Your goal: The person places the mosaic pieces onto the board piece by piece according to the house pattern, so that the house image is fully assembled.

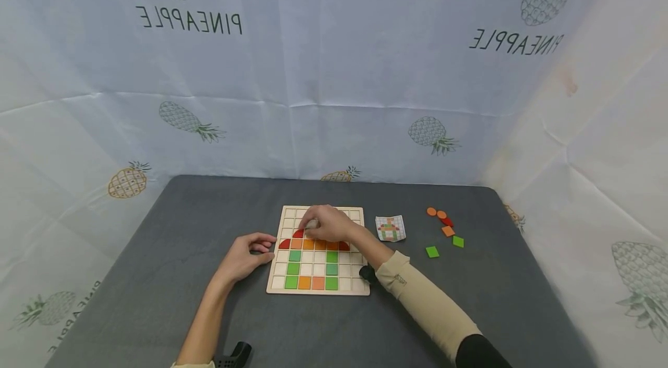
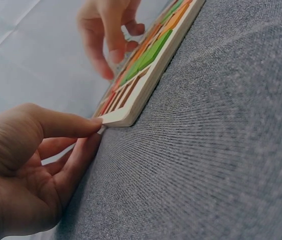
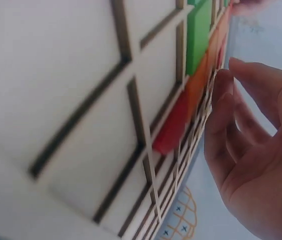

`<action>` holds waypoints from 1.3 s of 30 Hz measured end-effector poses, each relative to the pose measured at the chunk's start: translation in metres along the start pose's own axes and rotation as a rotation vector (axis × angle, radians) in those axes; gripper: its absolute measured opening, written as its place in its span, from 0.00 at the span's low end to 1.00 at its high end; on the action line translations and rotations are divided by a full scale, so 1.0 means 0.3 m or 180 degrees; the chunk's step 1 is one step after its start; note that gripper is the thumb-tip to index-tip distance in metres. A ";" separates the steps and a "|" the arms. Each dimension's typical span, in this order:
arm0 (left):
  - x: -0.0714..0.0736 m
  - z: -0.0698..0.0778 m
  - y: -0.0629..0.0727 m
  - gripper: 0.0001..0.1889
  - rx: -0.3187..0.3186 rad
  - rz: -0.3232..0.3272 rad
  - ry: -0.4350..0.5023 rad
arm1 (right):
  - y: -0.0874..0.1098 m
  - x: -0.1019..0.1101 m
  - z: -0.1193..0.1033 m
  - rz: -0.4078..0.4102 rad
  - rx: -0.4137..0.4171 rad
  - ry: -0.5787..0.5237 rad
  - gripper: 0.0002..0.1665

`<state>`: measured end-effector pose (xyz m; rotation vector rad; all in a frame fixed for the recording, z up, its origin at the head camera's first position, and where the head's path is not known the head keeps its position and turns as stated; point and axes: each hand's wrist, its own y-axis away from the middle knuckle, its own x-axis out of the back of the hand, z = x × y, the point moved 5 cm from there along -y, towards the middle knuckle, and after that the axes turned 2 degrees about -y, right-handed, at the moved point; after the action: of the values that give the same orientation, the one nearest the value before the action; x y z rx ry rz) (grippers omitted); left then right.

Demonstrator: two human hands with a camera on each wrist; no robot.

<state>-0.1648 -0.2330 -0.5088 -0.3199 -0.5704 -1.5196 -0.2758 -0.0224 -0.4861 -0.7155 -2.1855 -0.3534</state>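
Pineapple-print cloth backs a dark grey table. On the table lies a wooden grid board, partly filled with red, orange and green tiles. Left hand: thumb and fingers pinch the board's left edge. Right hand: fingers bent above the far cells, beside a red tile; whether they hold a piece cannot be determined. A printed card and loose pieces lie right of the board.
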 end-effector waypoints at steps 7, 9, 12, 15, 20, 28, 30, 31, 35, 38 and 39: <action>0.001 0.004 0.000 0.19 -0.0016 -0.0017 0.0001 | 0.060 0.056 0.011 0.0140 -0.0030 -0.0202 0.11; 0.003 0.005 0.001 0.19 -0.0014 -0.0019 0.0008 | 0.079 0.071 0.013 0.0177 0.0001 -0.0193 0.12; 0.003 0.004 0.002 0.19 -0.0009 -0.0026 0.0002 | 0.112 0.092 0.016 0.0202 0.0004 -0.0196 0.13; 0.001 0.003 0.003 0.19 -0.0009 -0.0030 -0.0020 | 0.153 0.114 0.020 0.0220 -0.0031 -0.0201 0.14; 0.000 0.000 0.004 0.19 -0.0012 -0.0022 -0.0021 | 0.234 0.153 0.044 0.0275 -0.0138 -0.0167 0.15; 0.000 -0.003 0.004 0.19 -0.0025 -0.0032 -0.0045 | 0.396 0.231 0.110 0.0442 -0.0260 -0.0155 0.16; 0.000 -0.003 0.004 0.19 -0.0019 -0.0031 -0.0051 | 0.440 0.248 0.131 0.0494 -0.0336 -0.0203 0.16; -0.001 -0.002 0.005 0.19 -0.0010 -0.0030 -0.0051 | 0.462 0.256 0.141 0.0523 -0.0367 -0.0229 0.16; -0.002 0.002 0.007 0.19 0.0012 -0.0024 -0.0040 | 0.549 0.281 0.169 0.0673 -0.0390 -0.0304 0.15; -0.003 0.007 0.007 0.19 0.0009 -0.0027 -0.0032 | 0.618 0.292 0.189 0.0794 -0.0340 -0.0285 0.13; -0.003 0.008 0.008 0.19 0.0007 -0.0027 -0.0030 | 0.642 0.294 0.197 0.0829 -0.0321 -0.0264 0.13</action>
<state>-0.1629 -0.2307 -0.5068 -0.3236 -0.5815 -1.5262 -0.2428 0.1925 -0.4540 -1.0746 -2.1290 -0.3045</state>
